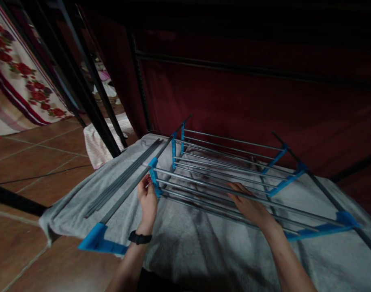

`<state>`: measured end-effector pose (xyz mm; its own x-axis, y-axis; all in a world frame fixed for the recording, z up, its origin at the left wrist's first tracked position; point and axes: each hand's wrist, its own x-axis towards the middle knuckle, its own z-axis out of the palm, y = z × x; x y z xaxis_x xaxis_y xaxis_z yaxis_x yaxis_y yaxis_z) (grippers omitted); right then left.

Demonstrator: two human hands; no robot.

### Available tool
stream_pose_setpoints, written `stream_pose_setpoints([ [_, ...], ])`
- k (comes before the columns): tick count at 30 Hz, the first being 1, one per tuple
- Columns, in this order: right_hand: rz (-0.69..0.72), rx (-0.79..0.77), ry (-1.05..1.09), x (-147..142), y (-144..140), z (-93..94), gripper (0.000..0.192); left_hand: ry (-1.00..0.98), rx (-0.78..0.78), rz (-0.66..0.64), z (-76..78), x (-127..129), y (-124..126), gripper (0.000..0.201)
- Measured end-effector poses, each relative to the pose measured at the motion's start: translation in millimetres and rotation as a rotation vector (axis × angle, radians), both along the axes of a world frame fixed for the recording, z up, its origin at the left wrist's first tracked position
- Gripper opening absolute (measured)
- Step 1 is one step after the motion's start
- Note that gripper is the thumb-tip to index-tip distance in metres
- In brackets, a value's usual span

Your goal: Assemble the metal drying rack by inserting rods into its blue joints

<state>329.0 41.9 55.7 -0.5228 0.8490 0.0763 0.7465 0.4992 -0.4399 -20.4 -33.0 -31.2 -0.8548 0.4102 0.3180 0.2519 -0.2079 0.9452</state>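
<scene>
While the left hand [147, 197] curls its fingers at the near-left blue bracket [154, 178] (whether they grip it, I cannot tell), the right hand [252, 207] lies half-bent against the front rods [294, 209], its hold unclear. The rack [203, 183] stands on a grey blanket [185, 229] just ahead, its rods running left to right; the left hand is nearer its left end. It looks slim, grey and tubular.
</scene>
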Motion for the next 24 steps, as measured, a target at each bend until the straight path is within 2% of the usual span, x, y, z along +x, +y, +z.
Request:
stream_pose_setpoints([
  [4, 0.03, -0.045, 0.057, -6, -3, -0.1, 0.047, 0.039, -0.081, 0.037, -3.8, 12, -17, 0.035],
  [7, 0.05, -0.06, 0.058, -9, -12, -2.4, 0.044, 0.176, -0.137, 0.059, -11.6, 25, -36, 0.043],
  [11, 0.079, -0.123, 0.033, -10, -34, 1.9, 0.045, 0.35, -0.168, -0.03, -8.1, 47, -61, 0.038],
  [15, 0.224, -0.136, 0.097, -9, -54, 22.1, 0.042, 0.483, -0.22, -0.27, 18.6, 73, -83, 0.028],
  [18, 0.276, -0.152, 0.155, -4, -60, 45.8, 0.04, 0.612, -0.187, -0.368, 47.2, 86, -103, 0.026],
  [21, 0.31, -0.169, 0.222, 2, -56, 72.3, 0.041, 0.726, -0.112, -0.435, 76.1, 87, -128, 0.035],
  [24, 0.265, -0.16, 0.269, 2, -43, 95.7, 0.042, 0.842, -0.09, -0.47, 104.5, 75, -153, 0.044],
])
